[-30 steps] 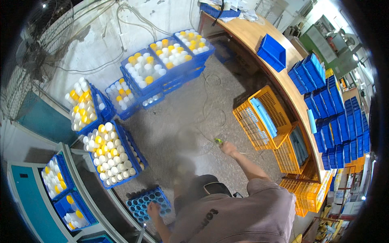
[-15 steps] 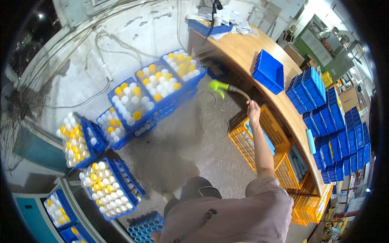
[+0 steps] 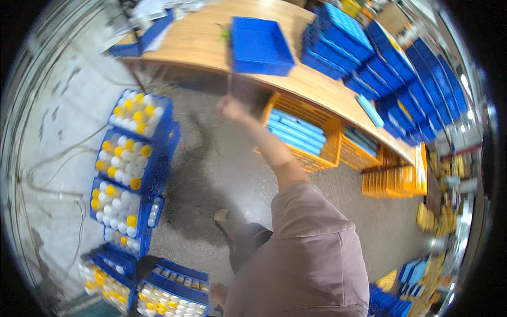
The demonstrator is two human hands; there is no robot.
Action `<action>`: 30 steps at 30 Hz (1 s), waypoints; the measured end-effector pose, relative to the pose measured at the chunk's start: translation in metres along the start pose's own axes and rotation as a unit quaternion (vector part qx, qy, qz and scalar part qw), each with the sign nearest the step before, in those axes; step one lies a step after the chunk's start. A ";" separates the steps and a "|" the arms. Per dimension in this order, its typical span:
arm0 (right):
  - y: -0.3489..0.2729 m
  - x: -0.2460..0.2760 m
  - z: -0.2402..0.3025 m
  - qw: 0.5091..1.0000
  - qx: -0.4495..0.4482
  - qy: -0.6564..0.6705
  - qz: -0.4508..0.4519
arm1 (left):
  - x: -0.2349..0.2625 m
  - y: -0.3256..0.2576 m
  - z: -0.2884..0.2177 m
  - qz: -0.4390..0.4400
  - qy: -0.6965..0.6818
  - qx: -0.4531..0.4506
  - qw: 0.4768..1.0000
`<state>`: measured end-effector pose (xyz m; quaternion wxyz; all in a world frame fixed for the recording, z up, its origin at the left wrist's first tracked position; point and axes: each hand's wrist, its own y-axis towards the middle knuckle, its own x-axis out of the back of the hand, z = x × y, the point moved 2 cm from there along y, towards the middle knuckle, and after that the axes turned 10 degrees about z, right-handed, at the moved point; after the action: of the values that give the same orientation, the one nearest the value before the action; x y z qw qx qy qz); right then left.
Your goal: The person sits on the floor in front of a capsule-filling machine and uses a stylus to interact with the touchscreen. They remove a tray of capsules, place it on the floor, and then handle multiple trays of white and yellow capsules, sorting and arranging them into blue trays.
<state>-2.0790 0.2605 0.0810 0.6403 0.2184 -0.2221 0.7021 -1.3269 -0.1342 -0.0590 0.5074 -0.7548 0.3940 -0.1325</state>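
From afar, I see the right hand clenched on a hose, nozzle beyond. Likely light, bendy; hold nearer the nozzle.

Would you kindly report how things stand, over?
Right hand gripping thin hose, blurred. Green nozzle beside blue tray. Left hand near blue crate, grip unclear.

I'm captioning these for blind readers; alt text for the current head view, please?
A person's right hand, blurred, extends toward a wooden table, apparently gripping a thin hose; the left hand is low beside a blue crate of white and yellow cylinders. Orange crates stand partly beneath the table.
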 end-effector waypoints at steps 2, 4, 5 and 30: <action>-0.081 -0.032 -0.065 0.982 0.030 0.147 0.114 | -0.015 0.002 -0.001 -0.011 0.097 0.038 0.994; -0.184 -0.057 -0.164 0.971 -0.029 0.075 0.225 | -0.033 0.002 0.004 -0.002 0.173 0.062 0.983; -0.248 -0.066 -0.221 0.970 -0.035 0.014 0.242 | -0.044 0.003 0.009 0.004 0.207 0.071 0.976; -1.016 0.301 -0.548 0.901 -0.409 0.133 -0.056 | -0.605 -0.054 0.353 0.253 0.837 -0.025 0.484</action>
<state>-1.1051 0.9093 -0.1502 0.7353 -0.1457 -0.3902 0.5347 -1.4859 0.5502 -0.0497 -0.0698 -0.1681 0.8097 -0.5579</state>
